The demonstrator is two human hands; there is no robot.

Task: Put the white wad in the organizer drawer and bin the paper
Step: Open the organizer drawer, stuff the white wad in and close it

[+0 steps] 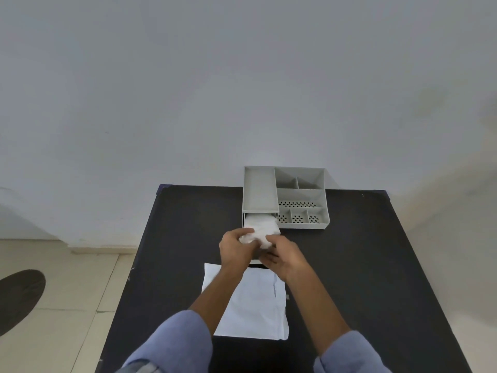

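Note:
A fluffy white wad point(262, 228) fills the pulled-out drawer of the grey organizer point(301, 196) at the far edge of the table. My left hand point(236, 249) grips the wad's near left side, and my right hand point(282, 258) presses on its near right side. Both hands hide the drawer's front. A flat white sheet of paper point(255, 305) lies on the table between my forearms, partly covered by them.
The black table point(363, 265) stands against a pale wall. The organizer has several open compartments, some with perforated floors. A dark round shape point(18, 294) lies on the tiled floor at the left.

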